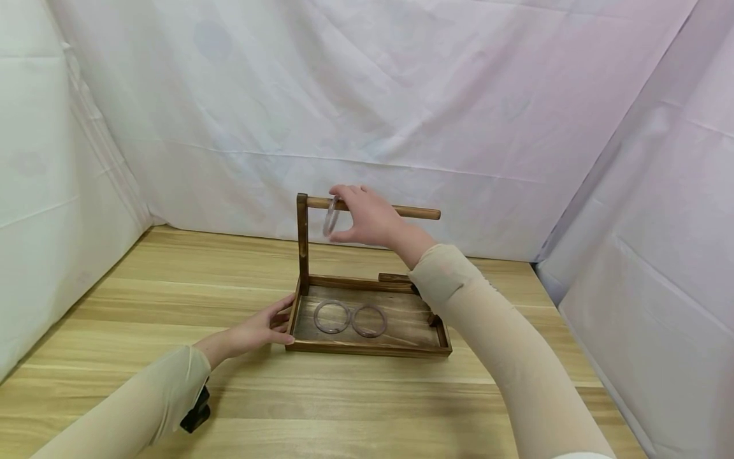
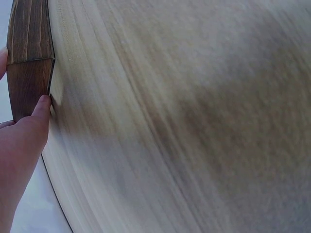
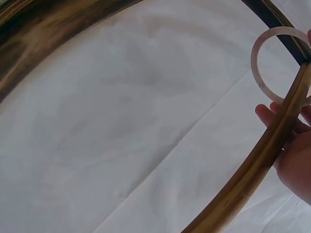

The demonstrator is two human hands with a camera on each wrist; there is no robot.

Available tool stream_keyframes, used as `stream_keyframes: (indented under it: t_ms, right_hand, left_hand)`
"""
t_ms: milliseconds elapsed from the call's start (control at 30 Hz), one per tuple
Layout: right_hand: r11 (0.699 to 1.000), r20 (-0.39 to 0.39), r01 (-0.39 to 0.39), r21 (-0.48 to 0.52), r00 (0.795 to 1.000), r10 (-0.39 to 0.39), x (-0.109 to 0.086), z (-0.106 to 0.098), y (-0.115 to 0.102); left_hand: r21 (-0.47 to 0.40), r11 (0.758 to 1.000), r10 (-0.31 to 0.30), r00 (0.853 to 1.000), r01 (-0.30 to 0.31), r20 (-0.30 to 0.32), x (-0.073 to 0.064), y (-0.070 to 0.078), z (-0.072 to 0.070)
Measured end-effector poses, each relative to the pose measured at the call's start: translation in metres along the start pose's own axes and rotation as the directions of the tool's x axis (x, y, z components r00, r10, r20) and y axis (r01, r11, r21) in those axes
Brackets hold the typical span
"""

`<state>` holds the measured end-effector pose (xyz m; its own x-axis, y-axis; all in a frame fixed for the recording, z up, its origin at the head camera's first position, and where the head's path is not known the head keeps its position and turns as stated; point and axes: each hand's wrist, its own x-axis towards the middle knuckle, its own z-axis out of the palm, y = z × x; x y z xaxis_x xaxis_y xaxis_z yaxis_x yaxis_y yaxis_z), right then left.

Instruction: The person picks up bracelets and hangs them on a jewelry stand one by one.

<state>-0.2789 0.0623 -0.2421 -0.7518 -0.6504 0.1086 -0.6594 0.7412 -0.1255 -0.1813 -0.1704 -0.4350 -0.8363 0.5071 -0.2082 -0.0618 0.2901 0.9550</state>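
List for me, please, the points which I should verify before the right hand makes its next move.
1. Right hand has the raised ring: ok, pinched.
2. Raised ring around the rod: ok, it appears so, near the post.
3. Left hand on the tray: ok, touching its left end.
4. Two other rings inside the tray: ok, lying flat.
5. Raised ring released: not ok.
6. Short bar fixed: cannot tell; the right sleeve hides part.
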Motion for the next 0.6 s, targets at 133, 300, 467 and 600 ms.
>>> stream_keyframes:
  t_ms: [133,300,467,600]
  right_hand:
    - [1.0,-0.011,0.013,0.003,1.0,-0.013,-0.003,0.001,0.0]
    - [0.999,-0.084,0.011,0.039,0.996,-0.008,-0.011,0.001,0.002]
    - [0.991,-0.16,0.028,0.129,0.987,-0.007,-0.025,0.0,0.005]
    - [0.979,-0.201,0.073,0.191,0.979,-0.034,-0.037,-0.002,0.008]
  left_hand:
    - [-0.001,1.0,0.001,1.0,-0.001,0.004,0.0,-0.001,0.0]
    - [-0.006,1.0,-0.016,1.0,0.016,-0.005,0.0,-0.002,0.0]
    - [-0.002,1.0,-0.013,1.0,0.013,0.005,-0.001,0.002,0.001]
    - [0.002,1.0,-0.017,1.0,0.017,0.002,0.0,0.001,-0.001]
